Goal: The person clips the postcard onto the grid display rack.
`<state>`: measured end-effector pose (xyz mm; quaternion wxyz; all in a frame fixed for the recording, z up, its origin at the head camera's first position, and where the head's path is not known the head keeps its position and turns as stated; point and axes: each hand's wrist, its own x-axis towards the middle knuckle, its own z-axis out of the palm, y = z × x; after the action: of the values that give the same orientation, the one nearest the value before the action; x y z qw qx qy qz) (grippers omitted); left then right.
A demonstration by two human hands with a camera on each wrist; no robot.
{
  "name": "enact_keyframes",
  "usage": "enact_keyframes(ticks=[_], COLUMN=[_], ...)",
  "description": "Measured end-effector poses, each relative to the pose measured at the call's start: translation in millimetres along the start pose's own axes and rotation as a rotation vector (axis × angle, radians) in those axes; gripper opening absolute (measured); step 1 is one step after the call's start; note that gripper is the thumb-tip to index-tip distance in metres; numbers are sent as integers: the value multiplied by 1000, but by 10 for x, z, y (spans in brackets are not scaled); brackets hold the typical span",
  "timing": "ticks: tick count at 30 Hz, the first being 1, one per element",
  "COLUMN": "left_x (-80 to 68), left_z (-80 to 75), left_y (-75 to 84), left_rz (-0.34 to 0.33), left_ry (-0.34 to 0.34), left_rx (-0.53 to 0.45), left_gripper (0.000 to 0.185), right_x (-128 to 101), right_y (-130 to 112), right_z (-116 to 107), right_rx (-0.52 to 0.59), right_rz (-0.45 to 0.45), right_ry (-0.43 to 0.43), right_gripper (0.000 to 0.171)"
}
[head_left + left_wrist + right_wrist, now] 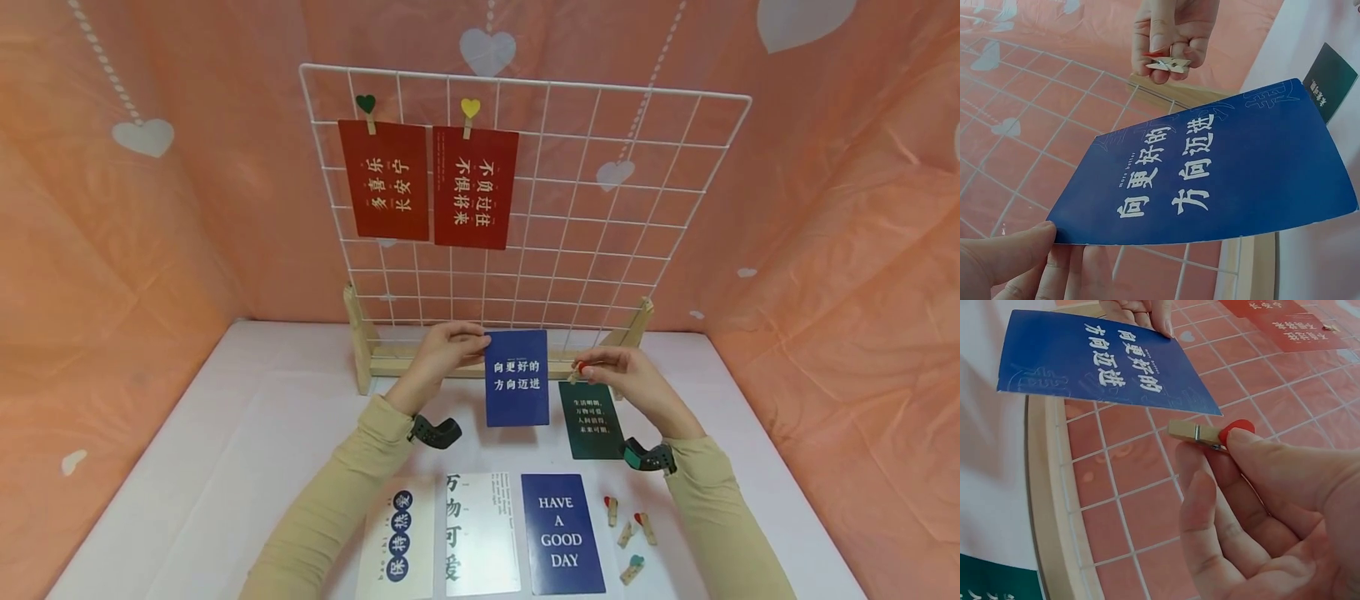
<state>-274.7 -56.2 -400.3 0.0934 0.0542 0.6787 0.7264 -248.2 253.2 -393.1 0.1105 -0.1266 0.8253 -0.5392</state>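
By its upper left corner, my left hand (444, 357) pinches a blue card (517, 392) with white Chinese writing, held up before the lower part of the white wire grid (577, 196). My right hand (626, 375) holds a small wooden clothespin (1194, 432) with a red heart on its end, between thumb and fingers. The clothespin is to the right of the blue card, apart from it. Under the right hand a dark green card (592, 425) lies on the table. Two red cards (386, 183) hang from the grid's upper left, under a green-heart clothespin (367, 108) and a yellow-heart clothespin (469, 112).
Along the table's front lie a cream card (382, 542), a white card (491, 533) and a blue "HAVE A GOOD DAY" card (562, 533). Several heart clothespins (632, 569) lie to their right. A wooden stand (363, 350) supports the grid, with pink cloth behind.
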Motion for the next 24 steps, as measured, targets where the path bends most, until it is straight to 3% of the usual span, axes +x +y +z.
enact_keyframes(ticks=[9, 24], left_x=[-8, -29], left_z=[17, 40], left_y=[104, 294], left_rz=[54, 71], left_ry=[-6, -18], left_rx=[14, -31], left_gripper=[23, 22], right_x=[99, 172], right_y=[-183, -470], right_z=[3, 14], right_rx=[24, 48], right_rz=[-41, -95], right_ry=[21, 2], right_gripper=[38, 36])
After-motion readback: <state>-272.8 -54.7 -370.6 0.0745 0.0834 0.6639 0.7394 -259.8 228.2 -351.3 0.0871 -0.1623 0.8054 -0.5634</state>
